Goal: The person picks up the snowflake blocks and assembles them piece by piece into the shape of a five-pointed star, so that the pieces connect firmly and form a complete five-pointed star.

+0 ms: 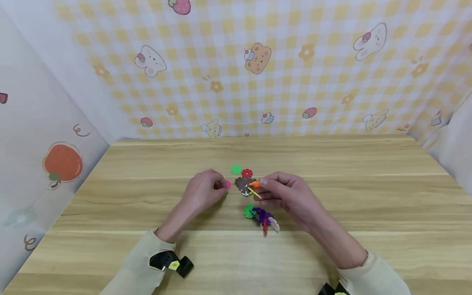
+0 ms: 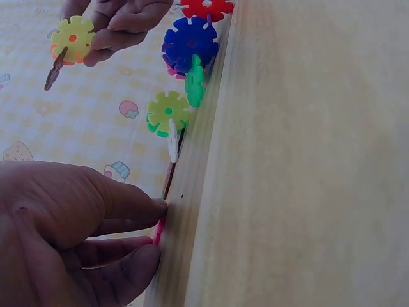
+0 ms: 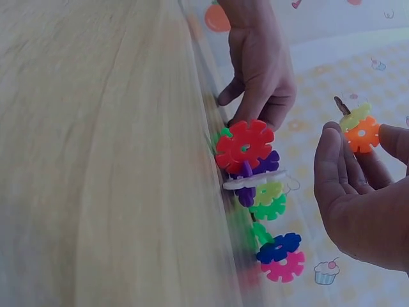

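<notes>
My left hand point(image 1: 206, 188) rests low at the tabletop and pinches a pink notched disc point(image 2: 159, 230) by its edge, between thumb and fingers. To the right, my right hand point(image 1: 291, 194) is raised above the table. It grips a small joined piece of notched plastic discs: an orange disc point(image 3: 362, 135) between thumb and fingers, a yellow disc point(image 3: 356, 116) slotted to it, and a brown disc point(image 2: 55, 70) sticking out from the yellow one. Brown discs point(image 1: 241, 183) lie between the hands, partly behind the held piece in the head view.
Nearer my body sits a joined cluster with a purple disc point(image 1: 261, 214), a green disc point(image 1: 249, 211), a white disc point(image 1: 274, 224) and a red one. Beyond the hands lie a bright green disc point(image 1: 236, 169) and a red disc point(image 1: 247, 173). A patterned cloth point(image 1: 280, 94) hangs behind the wooden table point(image 1: 350, 164).
</notes>
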A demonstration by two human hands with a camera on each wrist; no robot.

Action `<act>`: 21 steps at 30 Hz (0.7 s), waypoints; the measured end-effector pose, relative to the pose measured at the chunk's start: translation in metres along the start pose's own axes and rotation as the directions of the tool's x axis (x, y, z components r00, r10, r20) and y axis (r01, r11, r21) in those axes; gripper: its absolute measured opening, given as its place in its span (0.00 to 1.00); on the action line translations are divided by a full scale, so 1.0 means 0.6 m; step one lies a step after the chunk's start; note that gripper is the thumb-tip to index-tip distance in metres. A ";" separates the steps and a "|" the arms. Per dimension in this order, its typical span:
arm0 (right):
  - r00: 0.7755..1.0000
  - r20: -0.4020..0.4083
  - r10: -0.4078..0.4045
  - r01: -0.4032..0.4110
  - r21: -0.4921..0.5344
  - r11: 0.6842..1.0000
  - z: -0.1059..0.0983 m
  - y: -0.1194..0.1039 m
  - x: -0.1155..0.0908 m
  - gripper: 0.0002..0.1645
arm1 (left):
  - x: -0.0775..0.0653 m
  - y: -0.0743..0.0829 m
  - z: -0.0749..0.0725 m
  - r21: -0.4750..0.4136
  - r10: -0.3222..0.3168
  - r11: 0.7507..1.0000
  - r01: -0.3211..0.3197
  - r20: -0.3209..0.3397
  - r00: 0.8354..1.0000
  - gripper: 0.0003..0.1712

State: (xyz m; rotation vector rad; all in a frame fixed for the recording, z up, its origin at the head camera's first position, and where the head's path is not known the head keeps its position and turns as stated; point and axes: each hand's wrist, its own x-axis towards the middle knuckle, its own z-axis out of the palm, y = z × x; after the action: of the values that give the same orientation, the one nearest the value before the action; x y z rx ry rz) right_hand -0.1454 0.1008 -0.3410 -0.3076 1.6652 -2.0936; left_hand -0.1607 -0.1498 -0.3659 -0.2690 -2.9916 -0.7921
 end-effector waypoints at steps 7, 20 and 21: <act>1.000 0.006 0.009 -0.009 0.010 1.000 0.013 -0.002 0.003 0.07 | -0.002 0.002 -0.003 -0.006 -0.001 1.000 0.001 0.005 1.000 0.05; 1.000 0.006 0.023 -0.023 0.000 1.000 0.016 0.002 0.005 0.07 | -0.006 0.006 -0.020 -0.152 -0.047 0.987 0.051 0.031 0.998 0.03; 1.000 0.007 0.025 -0.025 -0.001 1.000 0.017 0.002 0.006 0.07 | -0.007 0.006 -0.022 -0.194 -0.041 0.980 0.046 0.030 0.999 0.03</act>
State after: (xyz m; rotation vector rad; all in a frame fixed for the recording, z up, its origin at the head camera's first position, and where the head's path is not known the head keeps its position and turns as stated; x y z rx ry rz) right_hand -0.1439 0.0900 -0.3400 -0.2932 1.6577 -2.0712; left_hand -0.1559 -0.1537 -0.3528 -0.2215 -2.9554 -1.0962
